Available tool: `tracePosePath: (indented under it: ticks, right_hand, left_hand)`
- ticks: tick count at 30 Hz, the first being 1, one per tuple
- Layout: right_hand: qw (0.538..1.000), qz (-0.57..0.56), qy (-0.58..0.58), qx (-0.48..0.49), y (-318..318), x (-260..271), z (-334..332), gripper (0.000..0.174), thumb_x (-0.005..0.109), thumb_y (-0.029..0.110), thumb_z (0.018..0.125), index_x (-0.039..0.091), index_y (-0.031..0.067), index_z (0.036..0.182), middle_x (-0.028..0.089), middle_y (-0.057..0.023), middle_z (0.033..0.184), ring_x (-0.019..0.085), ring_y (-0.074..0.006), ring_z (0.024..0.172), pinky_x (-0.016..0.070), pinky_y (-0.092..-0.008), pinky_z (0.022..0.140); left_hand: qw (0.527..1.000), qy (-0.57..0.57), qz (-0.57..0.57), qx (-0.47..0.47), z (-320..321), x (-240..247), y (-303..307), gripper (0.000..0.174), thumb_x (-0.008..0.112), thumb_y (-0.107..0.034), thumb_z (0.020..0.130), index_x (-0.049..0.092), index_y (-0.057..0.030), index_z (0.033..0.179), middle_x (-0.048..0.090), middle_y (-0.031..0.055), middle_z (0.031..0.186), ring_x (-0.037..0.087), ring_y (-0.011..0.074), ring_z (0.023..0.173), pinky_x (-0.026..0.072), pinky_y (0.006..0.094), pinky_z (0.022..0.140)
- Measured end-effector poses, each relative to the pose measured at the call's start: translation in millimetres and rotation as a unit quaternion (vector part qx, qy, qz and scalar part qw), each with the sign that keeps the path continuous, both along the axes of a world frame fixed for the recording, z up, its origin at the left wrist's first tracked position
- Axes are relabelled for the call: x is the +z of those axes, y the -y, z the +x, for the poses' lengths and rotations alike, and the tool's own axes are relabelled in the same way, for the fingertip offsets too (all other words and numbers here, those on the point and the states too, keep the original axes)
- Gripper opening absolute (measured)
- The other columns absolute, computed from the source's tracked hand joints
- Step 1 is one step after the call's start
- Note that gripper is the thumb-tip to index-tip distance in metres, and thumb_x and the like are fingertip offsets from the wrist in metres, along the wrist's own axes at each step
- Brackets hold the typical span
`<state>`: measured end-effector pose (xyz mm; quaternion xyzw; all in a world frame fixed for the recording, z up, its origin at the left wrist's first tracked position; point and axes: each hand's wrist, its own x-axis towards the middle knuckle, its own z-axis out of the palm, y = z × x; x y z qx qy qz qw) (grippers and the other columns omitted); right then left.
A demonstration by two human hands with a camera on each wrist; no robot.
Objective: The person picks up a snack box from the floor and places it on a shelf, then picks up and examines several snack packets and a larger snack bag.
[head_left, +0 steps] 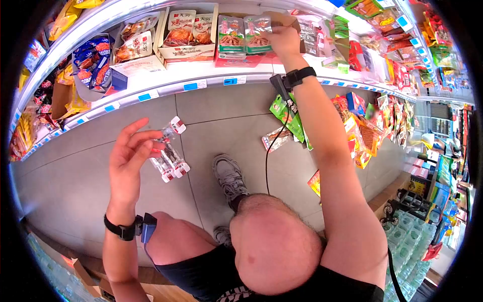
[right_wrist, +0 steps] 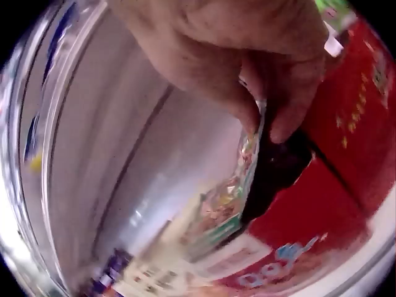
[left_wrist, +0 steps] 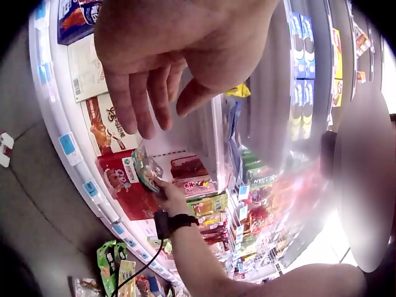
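Observation:
My right hand [head_left: 283,40] reaches into the shelf and pinches the upper edge of a green-and-clear snack packet [right_wrist: 232,204] between thumb and fingers. That packet stands in a red display box [right_wrist: 303,216], next to a similar snack packet [head_left: 231,32]. In the left wrist view the held packet [left_wrist: 147,170] leans at the box's rim. My left hand [head_left: 132,156] is raised in front of the shelf, fingers loosely bent with nothing in them. Beyond it in the head view, small clear packets with red-and-white ends [head_left: 171,158] lie on the grey floor.
Left of the red box stand an open carton of roast-meat packets [head_left: 188,50] and a tray of blue packets [head_left: 93,63]. Price tags line the shelf edge [head_left: 211,82]. Green bags [head_left: 287,116] and a pile of orange snack bags [head_left: 365,138] lie on the floor, right. A cable hangs from the right wrist.

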<state>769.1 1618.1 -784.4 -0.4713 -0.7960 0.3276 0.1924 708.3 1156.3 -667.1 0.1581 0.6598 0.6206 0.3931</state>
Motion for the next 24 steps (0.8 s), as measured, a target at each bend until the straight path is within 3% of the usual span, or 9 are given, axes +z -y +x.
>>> tracePosePath:
  ticks: [3,4,8,11,15,18,22,24]
  right_hand:
    - [0.966,0.157,0.184,0.095,10,28,-2,0.041,0.076,0.040,0.081,0.076,0.0015,0.097,0.075,-0.0203,0.092,0.073,-0.0369,0.087,0.0585,-0.0437,0.080]
    - [0.959,0.171,0.209,0.090,11,26,-5,0.043,0.070,0.042,0.084,0.076,0.0015,0.099,0.074,-0.0210,0.097,0.073,-0.0371,0.092,0.0589,-0.0444,0.080]
    - [0.940,0.200,0.261,0.087,22,22,-7,0.046,0.068,0.044,0.087,0.076,0.0011,0.100,0.066,-0.0221,0.118,0.070,-0.0358,0.104,0.0588,-0.0451,0.081]
    - [0.918,0.294,0.244,0.108,36,15,1,0.046,0.066,0.044,0.089,0.075,0.0005,0.100,0.064,-0.0210,0.121,0.069,-0.0363,0.103,0.0583,-0.0466,0.081]
    - [0.955,0.267,0.109,0.068,32,5,7,0.041,0.072,0.039,0.088,0.075,0.0014,0.104,0.072,-0.0206,0.108,0.071,-0.0324,0.101,0.0578,-0.0445,0.081]
    - [0.993,0.105,-0.055,0.017,16,-2,8,0.030,0.082,0.027,0.078,0.078,0.0054,0.099,0.075,-0.0171,0.096,0.074,-0.0311,0.089,0.0582,-0.0402,0.078]
    - [0.984,0.082,-0.150,-0.058,-2,6,11,0.032,0.085,0.022,0.076,0.077,0.0012,0.099,0.076,-0.0170,0.091,0.074,-0.0280,0.076,0.0587,-0.0385,0.073]
    - [0.955,-0.095,-0.269,-0.075,-4,3,8,0.034,0.085,0.021,0.077,0.076,-0.0005,0.102,0.076,-0.0169,0.092,0.074,-0.0268,0.076,0.0585,-0.0379,0.075]
  left_hand:
    - [1.000,-0.004,-0.001,0.000,2,-1,0,0.044,0.057,-0.008,0.101,0.047,-0.0018,0.143,0.067,0.0113,0.120,0.068,0.0180,0.099,0.0537,0.0297,0.084]
    - [1.000,-0.006,-0.003,-0.001,1,-2,-1,0.043,0.057,-0.008,0.101,0.048,-0.0019,0.143,0.067,0.0113,0.119,0.068,0.0180,0.099,0.0537,0.0298,0.084]
    - [1.000,-0.013,-0.008,-0.010,1,-7,0,0.043,0.056,-0.008,0.101,0.048,-0.0023,0.143,0.066,0.0113,0.119,0.067,0.0179,0.099,0.0539,0.0295,0.083]
    - [1.000,-0.001,-0.006,-0.011,1,-7,-1,0.043,0.056,-0.008,0.101,0.049,-0.0024,0.142,0.066,0.0110,0.120,0.067,0.0178,0.099,0.0534,0.0294,0.083]
    - [1.000,-0.006,-0.012,-0.013,1,-7,0,0.043,0.057,-0.009,0.101,0.049,-0.0030,0.142,0.065,0.0106,0.120,0.067,0.0177,0.098,0.0526,0.0299,0.084]
    - [1.000,-0.005,-0.013,-0.011,0,-5,1,0.043,0.056,-0.009,0.100,0.049,-0.0035,0.142,0.065,0.0105,0.121,0.067,0.0175,0.098,0.0523,0.0303,0.084]
    - [1.000,-0.005,-0.016,-0.007,-1,-3,5,0.042,0.056,-0.008,0.100,0.049,-0.0038,0.142,0.065,0.0106,0.121,0.067,0.0173,0.097,0.0523,0.0305,0.084]
    - [1.000,-0.005,-0.016,-0.006,-1,-4,5,0.042,0.055,-0.007,0.100,0.050,-0.0038,0.142,0.065,0.0106,0.121,0.067,0.0172,0.097,0.0523,0.0307,0.084]
